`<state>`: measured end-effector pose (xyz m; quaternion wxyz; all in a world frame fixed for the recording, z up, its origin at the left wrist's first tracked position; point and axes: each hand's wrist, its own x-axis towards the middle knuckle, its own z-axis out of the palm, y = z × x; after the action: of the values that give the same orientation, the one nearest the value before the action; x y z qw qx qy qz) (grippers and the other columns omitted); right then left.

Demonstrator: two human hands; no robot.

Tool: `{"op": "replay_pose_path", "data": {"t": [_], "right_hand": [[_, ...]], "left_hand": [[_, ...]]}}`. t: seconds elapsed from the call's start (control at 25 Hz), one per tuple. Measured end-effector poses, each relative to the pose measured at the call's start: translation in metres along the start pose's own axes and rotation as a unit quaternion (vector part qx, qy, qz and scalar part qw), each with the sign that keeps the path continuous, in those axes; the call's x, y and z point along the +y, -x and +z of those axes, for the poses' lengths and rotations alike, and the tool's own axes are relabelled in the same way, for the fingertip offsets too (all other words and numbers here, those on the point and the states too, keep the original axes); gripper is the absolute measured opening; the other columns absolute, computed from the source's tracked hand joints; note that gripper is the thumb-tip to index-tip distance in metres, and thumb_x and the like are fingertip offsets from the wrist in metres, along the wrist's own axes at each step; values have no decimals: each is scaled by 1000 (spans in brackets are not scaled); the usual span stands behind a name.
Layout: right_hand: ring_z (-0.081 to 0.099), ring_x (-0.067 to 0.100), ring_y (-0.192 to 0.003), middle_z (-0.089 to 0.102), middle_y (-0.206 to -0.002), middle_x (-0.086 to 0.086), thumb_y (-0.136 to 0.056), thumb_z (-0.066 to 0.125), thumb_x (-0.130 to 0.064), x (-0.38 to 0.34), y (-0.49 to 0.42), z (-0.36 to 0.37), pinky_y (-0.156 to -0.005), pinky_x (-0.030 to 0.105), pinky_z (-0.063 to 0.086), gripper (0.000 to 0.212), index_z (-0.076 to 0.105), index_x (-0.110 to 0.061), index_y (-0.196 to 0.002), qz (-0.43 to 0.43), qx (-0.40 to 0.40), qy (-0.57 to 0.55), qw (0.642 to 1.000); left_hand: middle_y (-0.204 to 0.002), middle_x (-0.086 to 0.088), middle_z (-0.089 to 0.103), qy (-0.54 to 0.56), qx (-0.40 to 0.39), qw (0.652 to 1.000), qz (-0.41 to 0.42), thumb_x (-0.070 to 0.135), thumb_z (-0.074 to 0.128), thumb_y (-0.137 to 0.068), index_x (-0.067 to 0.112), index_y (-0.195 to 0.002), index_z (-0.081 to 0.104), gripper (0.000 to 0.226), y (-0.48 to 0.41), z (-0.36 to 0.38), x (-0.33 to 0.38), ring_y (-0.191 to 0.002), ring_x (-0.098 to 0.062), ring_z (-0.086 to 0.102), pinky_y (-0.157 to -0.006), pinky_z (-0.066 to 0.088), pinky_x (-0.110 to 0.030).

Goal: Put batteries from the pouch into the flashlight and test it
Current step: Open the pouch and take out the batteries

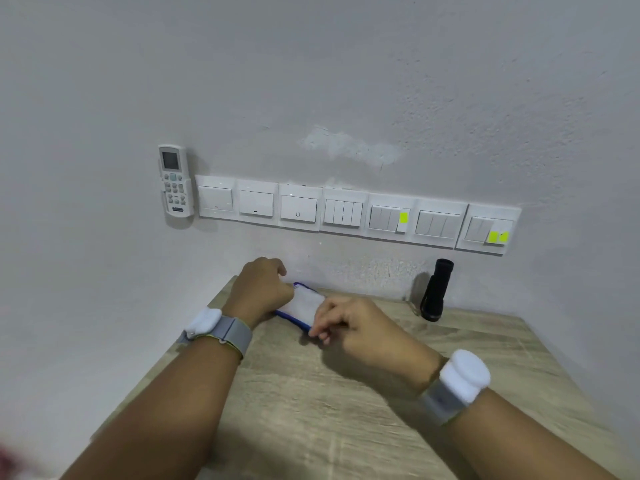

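A small white pouch (304, 304) with a blue edge lies on the wooden table (346, 393) near the wall. My left hand (261, 289) grips its far left end. My right hand (360, 327) pinches its near right edge with the fingertips. The pouch's contents are hidden. A black flashlight (437, 289) stands on its wide head at the back of the table against the wall, to the right of both hands and untouched.
A row of white wall switches (346, 213) runs above the table, some with yellow stickers. A white remote control (175, 180) hangs in a holder at the row's left end. Both wrists carry grey bands with white pods.
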<state>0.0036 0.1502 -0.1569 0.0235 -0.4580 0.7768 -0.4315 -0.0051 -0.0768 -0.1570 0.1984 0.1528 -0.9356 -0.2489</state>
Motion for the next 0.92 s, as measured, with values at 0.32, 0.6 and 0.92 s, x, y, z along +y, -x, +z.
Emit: {"op": "replay_pose_path", "data": {"t": [0.32,0.6,0.92], "right_hand": [[58,21,-127,59,-142,4,-85,48,5,16,27,26,-103,36,50,51,67,-8,-131,-109,-91,261,955],[10,15,-157,31,-165,6,-88,37,-5,11,48,18,-126,25,9,65,40,-4,-153,-83,-144,202,965],[6,12,-158,28,-167,1,-90,35,1,11,50,20,-127,29,8,68,36,-12,-156,-78,-144,196,967]], "left_hand": [[-101,4,76,99,17,993,59,18,65,-91,21,-95,78,14,6,6,14,-97,-18,66,-86,51,-27],[-96,6,76,102,-10,991,83,18,65,-91,26,-87,76,14,5,11,14,-93,-15,68,-84,53,-26],[-98,2,78,100,-18,988,113,19,65,-94,20,-95,79,14,9,14,20,-95,-15,70,-87,53,-25]]}}
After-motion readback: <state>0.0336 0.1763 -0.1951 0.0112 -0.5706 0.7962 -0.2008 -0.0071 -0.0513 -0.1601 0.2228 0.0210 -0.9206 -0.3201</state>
